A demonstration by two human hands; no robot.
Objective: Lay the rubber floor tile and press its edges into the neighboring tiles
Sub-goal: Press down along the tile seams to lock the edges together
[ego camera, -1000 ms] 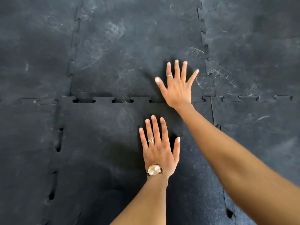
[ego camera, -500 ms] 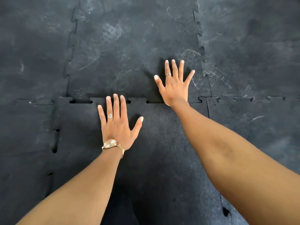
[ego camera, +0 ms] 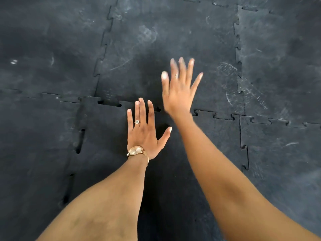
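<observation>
The black rubber tile [ego camera: 107, 146] lies in the middle of the floor under my arms, its puzzle teeth meeting the far tile [ego camera: 165, 40]. My left hand [ego camera: 144, 133], with a ring and a gold watch, rests flat on the tile, fingertips at the far seam [ego camera: 111, 103]. My right hand [ego camera: 179, 89] is blurred, fingers spread, over the far tile just past the seam; whether it touches the rubber I cannot tell. Dark gaps show in the far seam on the left and along the left seam [ego camera: 79, 141]. The right seam [ego camera: 243, 146] looks closer.
Dark interlocking rubber tiles with pale scuffs and a shoe print [ego camera: 243, 87] cover all the floor in view. A neighbouring tile lies on the left [ego camera: 34, 136] and another on the right [ego camera: 281, 153].
My left hand has moved right along the far edge, closer to my right hand. My right hand has come off the seam and is blurred, farther over the far tile.
</observation>
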